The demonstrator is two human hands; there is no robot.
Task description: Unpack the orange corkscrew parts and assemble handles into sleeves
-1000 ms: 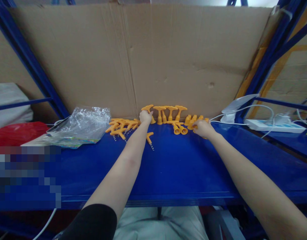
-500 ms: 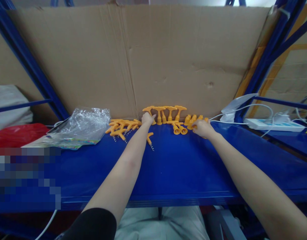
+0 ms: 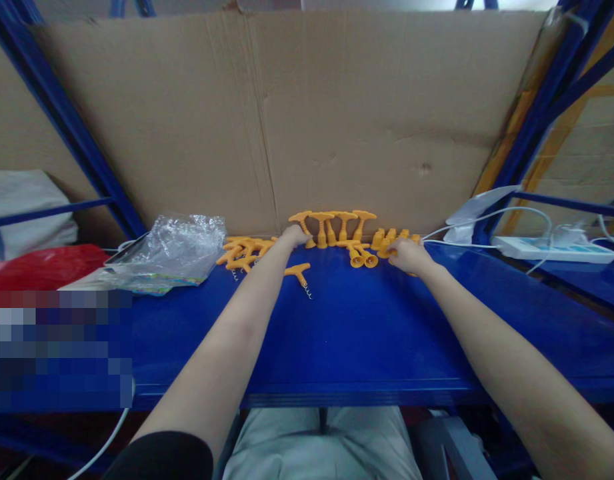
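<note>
My left hand is at the back of the shelf, beside the leftmost of several upright yellow corkscrews. Its thumb points right, off the corkscrew's stem, and the fingers look apart, though partly hidden. My right hand is closed round a yellow bell-ended sleeve, mostly covered by the fingers, among several standing yellow sleeves. Between the hands, two corkscrews lie with their bell ends facing me. A T-shaped handle with a bare metal screw lies near my left forearm, and more such handles are heaped left of it.
Clear plastic bags and a red bag lie to the left. A cardboard sheet stands behind the blue shelf. At the right are a white power strip and cables, beside a blue upright.
My left hand has drawn off the leftmost upright corkscrew, which stays standing. The forearm has shifted left, uncovering more of the loose handle. My right hand stays by the sleeves.
</note>
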